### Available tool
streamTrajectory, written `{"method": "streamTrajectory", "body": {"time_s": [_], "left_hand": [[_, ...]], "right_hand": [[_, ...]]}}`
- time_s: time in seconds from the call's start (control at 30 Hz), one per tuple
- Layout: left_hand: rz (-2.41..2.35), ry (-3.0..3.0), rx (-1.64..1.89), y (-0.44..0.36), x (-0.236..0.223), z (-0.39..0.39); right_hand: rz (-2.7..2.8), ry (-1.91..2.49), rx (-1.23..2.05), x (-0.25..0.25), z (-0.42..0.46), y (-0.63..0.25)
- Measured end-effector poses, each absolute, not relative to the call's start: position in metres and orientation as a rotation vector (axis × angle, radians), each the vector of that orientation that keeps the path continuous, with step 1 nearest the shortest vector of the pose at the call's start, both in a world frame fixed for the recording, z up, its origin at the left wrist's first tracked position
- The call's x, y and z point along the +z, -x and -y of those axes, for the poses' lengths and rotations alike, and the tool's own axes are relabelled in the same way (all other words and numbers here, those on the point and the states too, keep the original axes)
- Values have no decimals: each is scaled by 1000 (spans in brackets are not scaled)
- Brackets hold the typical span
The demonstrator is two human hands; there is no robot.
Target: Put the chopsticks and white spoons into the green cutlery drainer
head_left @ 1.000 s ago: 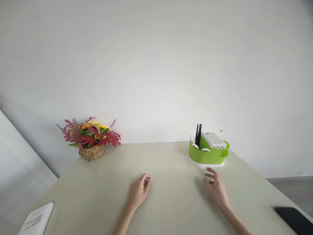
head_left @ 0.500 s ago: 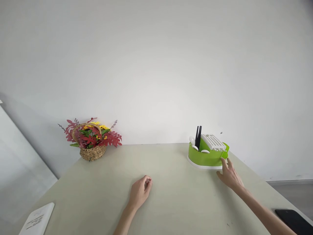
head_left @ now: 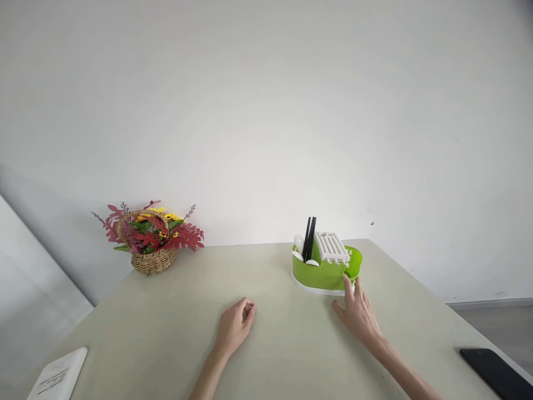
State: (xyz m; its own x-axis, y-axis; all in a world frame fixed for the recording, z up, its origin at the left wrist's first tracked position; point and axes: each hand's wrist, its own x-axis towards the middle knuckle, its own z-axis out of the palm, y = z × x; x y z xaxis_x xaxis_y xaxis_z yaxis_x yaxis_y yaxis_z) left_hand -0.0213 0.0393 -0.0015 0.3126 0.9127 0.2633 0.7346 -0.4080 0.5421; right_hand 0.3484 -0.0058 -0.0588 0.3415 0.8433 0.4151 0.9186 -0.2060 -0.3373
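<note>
The green utensil holder [head_left: 318, 276] has a white slotted top and a white base and stands on the right part of the table. Black chopsticks [head_left: 309, 239] and several white spoons [head_left: 298, 243] are in its left compartment. My right hand [head_left: 358, 314] is at its front right corner. The fingertips touch there, the fingers are apart and the thumb stands clear of the holder. My left hand [head_left: 236, 324] rests on the table in a loose curl, with nothing visible in it.
A wicker basket [head_left: 154, 261] of red and yellow artificial flowers stands at the back left by the wall. At the near left lies a white flat object [head_left: 58, 375] with dark lines. A black phone [head_left: 497, 372] lies by the right edge of the table.
The utensil holder has shifted left and slightly nearer, turning a little, with my right hand moving along at its corner. My left hand has stayed put. The view has shifted slightly.
</note>
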Motion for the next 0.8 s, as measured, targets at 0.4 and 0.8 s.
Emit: {"method": "streamTrajectory", "body": {"time_s": [0.4,0.8], "left_hand": [[-1415,-2040,952,7,2,-41],[-1453,-1620,1514,-1,71,-82]], "right_hand": [[1612,1808,0,-49,31,-261],[1618,1613,391,-56,79,-270]]}}
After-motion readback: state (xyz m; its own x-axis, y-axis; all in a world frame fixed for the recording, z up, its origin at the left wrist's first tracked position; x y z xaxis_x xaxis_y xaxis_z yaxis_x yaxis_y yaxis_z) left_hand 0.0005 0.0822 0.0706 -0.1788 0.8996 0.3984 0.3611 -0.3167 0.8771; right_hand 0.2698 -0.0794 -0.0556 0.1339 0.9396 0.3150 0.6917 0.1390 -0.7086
